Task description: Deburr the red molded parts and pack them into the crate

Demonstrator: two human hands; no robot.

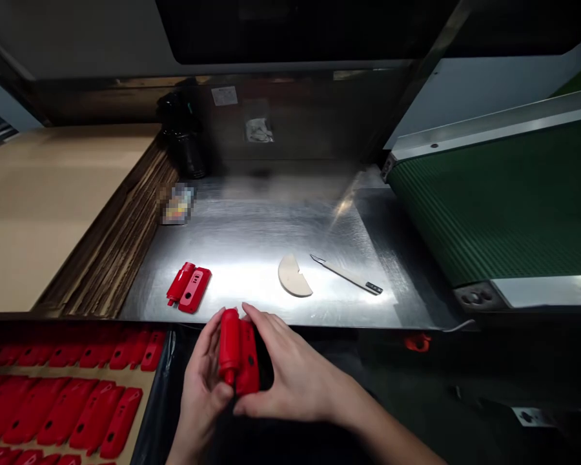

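Below the steel worktop (pixel 252 245), left hand (pixel 201 387) and right hand (pixel 293 368) clamp a red casing (pixel 238 354).

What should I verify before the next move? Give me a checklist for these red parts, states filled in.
1. Red plastic part held between left hand and right hand: ok.
2. Surfaces under the fingers: hidden, cannot tell.
3. Craft knife lying on the steel table, apart from both hands: ok.
4. Red pieces on the table lying apart from the knife: ok.
5. Rows of red parts at lower left, apart from the hands: ok.
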